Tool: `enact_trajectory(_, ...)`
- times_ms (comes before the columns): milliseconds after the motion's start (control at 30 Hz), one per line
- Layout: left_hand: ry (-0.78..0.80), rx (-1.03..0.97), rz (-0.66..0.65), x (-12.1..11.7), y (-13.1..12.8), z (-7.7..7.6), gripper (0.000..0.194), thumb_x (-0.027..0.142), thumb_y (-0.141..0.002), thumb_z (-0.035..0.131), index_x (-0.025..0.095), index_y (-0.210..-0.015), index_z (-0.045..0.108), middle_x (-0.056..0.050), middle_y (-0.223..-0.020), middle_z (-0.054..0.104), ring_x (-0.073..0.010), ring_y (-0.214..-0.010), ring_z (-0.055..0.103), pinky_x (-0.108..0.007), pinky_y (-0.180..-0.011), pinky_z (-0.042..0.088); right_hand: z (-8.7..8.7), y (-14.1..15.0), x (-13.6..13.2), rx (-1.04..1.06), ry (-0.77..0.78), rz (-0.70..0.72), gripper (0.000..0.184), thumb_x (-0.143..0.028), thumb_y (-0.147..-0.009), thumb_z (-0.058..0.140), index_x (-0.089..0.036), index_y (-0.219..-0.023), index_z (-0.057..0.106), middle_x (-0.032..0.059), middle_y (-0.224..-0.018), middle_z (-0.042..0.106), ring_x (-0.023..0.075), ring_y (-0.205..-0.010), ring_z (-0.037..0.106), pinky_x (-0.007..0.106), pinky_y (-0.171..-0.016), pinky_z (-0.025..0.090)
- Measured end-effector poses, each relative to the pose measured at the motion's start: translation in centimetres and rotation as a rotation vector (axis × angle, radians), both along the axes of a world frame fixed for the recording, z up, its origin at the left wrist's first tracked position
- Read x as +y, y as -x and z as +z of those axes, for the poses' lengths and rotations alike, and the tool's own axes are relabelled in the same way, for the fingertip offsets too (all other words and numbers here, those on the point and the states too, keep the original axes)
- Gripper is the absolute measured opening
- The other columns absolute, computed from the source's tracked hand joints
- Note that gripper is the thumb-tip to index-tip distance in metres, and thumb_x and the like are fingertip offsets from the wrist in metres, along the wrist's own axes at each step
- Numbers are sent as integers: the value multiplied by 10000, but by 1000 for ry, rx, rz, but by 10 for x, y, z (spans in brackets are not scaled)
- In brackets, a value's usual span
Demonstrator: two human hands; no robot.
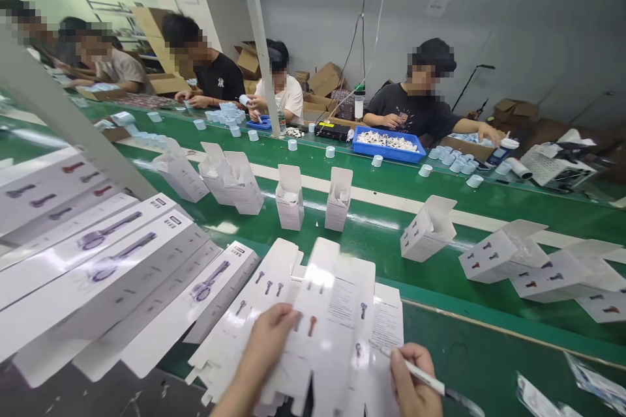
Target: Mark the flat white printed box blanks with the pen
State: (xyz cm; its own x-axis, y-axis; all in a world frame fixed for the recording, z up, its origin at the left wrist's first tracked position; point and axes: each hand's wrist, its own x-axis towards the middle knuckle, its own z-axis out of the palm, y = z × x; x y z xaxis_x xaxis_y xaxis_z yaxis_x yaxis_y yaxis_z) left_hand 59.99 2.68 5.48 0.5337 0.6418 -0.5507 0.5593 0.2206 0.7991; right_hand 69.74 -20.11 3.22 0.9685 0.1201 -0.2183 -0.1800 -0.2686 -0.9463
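A flattened white carton (pixel 320 313) with small printed pictures lies tilted over other flattened cartons (pixel 268 287) in front of me. My left hand (pixel 267 345) is closed at its left side, thumb and fingers pinching the cardboard. In my right hand (pixel 415 378) is a slim white pen (pixel 424 376), held between thumb and fingers. Its tip points left, over the text panels at the right side of the cartons. The pen's rear end looks blurred.
Folded cartons (pixel 127 254) lean in a row at left. Open boxes (pixel 289 202) stand along the green conveyor (pixel 372 228), with pale blue caps (pixel 330 152) beyond. Several co-workers sit opposite; one person (pixel 415 101) reaches over a box beside a blue tray (pixel 388 151). Plastic packets (pixel 538 397) lie lower right.
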Motion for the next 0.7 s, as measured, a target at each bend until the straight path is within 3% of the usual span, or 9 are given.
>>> enact_trajectory(67, -192, 166, 6, 33, 16, 12, 337, 479, -741, 522, 186, -839, 656, -79, -825, 715, -273, -778, 643, -388, -743, 503, 6, -16, 0, -25, 59, 26, 457, -714, -756, 555, -257, -769, 535, -46, -587, 494, 158, -569, 470, 277, -543, 367)
enact_trajectory(133, -436, 357, -3, 52, 26, 18, 430, 476, -762, 456, 152, -951, 667, -160, -1007, 710, -365, -984, 624, -476, -875, 477, 7, -25, 3, -111, 113, 88, 467, -713, -772, 532, -249, -716, 527, -28, -627, 519, 177, -633, 502, 292, -593, 382)
enact_trajectory(200, -653, 398, -21, 47, 25, 17, 566, 491, -779, 398, 93, -1105, 632, -224, -1213, 634, -414, -1184, 524, -530, -997, 407, 2, -28, 8, -165, 128, 157, 460, -694, -798, 516, -247, -690, 515, -34, -605, 494, 177, -622, 492, 299, -596, 368)
enact_trajectory(233, -688, 348, -36, 36, 20, 14, 616, 514, -787, 379, 78, -1159, 607, -229, -1270, 601, -404, -1230, 491, -524, -1030, 387, -1, -27, 11, -176, 131, 184, 456, -687, -806, 513, -247, -685, 509, -41, -589, 478, 173, -603, 481, 300, -591, 359)
enact_trajectory(300, -561, 184, -101, 3, 5, 2, 616, 553, -794, 388, 107, -1161, 599, -189, -1230, 627, -341, -1179, 537, -458, -1014, 416, -6, -25, 14, -181, 144, 205, 458, -686, -810, 510, -248, -678, 506, -48, -571, 470, 169, -585, 478, 301, -595, 358)
enact_trajectory(367, -291, 90, -197, -34, -13, -12, 459, 526, -780, 462, 166, -1012, 626, -106, -975, 688, -269, -949, 620, -378, -868, 475, -10, -23, 16, -193, 156, 190, 471, -701, -802, 510, -248, -675, 511, -47, -564, 484, 172, -584, 486, 300, -598, 367)
enact_trajectory(433, -142, 77, -240, -63, -27, -24, 240, 421, -753, 535, 201, -832, 593, -18, -737, 622, -214, -770, 603, -311, -727, 450, -13, -22, 17, -212, 156, 153, 477, -711, -792, 519, -249, -672, 512, -45, -558, 497, 174, -587, 499, 298, -594, 378)
enact_trajectory(533, -132, 94, -215, -82, -35, -33, 107, 316, -753, 548, 222, -725, 506, 41, -624, 510, -178, -688, 555, -278, -669, 383, -15, -22, 18, -211, 158, 115, 472, -712, -788, 525, -252, -683, 503, -44, -554, 514, 180, -595, 521, 297, -592, 389)
enact_trajectory(700, -254, 143, -246, -82, -33, -30, 104, 310, -793, 534, 227, -740, 499, 18, -679, 560, -199, -734, 564, -298, -704, 354, -13, -23, 23, -175, 196, 116, 481, -733, -788, 497, -262, -687, 478, -46, -550, 523, 182, -573, 513, 306, -597, 393)
